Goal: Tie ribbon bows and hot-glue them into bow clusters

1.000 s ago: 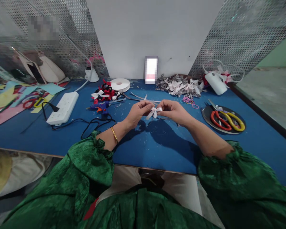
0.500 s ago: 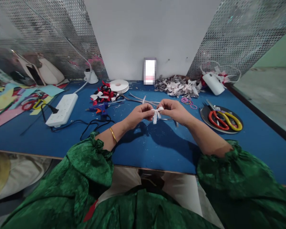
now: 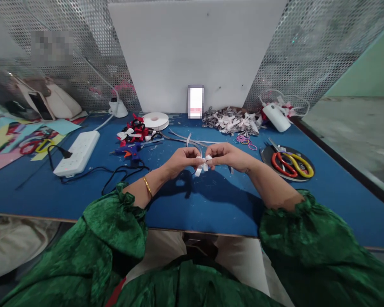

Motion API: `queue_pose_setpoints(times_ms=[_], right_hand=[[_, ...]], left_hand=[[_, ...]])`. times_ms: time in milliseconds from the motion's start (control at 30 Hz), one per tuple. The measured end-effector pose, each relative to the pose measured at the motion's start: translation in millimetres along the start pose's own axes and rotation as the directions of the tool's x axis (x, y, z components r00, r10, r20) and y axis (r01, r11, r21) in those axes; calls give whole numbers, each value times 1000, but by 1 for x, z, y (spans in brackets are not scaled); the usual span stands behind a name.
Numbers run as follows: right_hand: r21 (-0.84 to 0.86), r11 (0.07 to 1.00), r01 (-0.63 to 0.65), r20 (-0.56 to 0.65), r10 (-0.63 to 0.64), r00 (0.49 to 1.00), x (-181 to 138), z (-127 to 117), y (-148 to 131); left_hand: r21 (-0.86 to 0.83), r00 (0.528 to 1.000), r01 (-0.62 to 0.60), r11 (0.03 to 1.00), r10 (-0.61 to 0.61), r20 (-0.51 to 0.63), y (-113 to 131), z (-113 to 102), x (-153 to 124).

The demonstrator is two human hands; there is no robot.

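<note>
A small white ribbon bow (image 3: 203,164) is pinched between both hands above the blue table (image 3: 179,213). My left hand (image 3: 183,162) grips its left side with thumb and forefinger. On the right side, my right hand (image 3: 232,157) holds it the same way, fingers closed. Two short ribbon tails hang below the knot. Just behind the hands lie loose grey and white ribbon strips (image 3: 179,137). A heap of grey and white bows (image 3: 233,121) rests at the back, with red, black and white bows (image 3: 136,130) farther left.
Left of my hands are a blue glue gun (image 3: 129,150), its black cord and a white power strip (image 3: 78,153). A white ribbon spool (image 3: 155,120) and a lit phone (image 3: 196,101) stand behind. At right, scissors (image 3: 289,164) lie on a black disc, near elastic bands (image 3: 245,140).
The bow has tilted and come slightly lower and nearer in the picture, its tails now spread apart. Both hands still pinch it, the fingers shifted closer together. The camera view has moved a little.
</note>
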State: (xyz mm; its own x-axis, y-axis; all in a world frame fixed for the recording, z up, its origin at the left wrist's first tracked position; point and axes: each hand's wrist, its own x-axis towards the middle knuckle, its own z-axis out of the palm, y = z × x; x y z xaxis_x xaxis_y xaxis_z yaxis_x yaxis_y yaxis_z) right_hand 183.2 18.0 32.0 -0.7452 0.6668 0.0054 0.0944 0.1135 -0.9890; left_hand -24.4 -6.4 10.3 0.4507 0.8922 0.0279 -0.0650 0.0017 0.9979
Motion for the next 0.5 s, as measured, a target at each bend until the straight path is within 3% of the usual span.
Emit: queue_pose_setpoints(times_ms=[267, 500], right_hand=[[-37, 999, -24, 136, 28, 990, -3, 4, -3], [119, 993, 24, -12, -23, 1000, 7, 18, 12]], left_hand=[[17, 996, 64, 998, -65, 66, -2, 5, -3], [-134, 999, 40, 990, -39, 4, -9, 16, -5]])
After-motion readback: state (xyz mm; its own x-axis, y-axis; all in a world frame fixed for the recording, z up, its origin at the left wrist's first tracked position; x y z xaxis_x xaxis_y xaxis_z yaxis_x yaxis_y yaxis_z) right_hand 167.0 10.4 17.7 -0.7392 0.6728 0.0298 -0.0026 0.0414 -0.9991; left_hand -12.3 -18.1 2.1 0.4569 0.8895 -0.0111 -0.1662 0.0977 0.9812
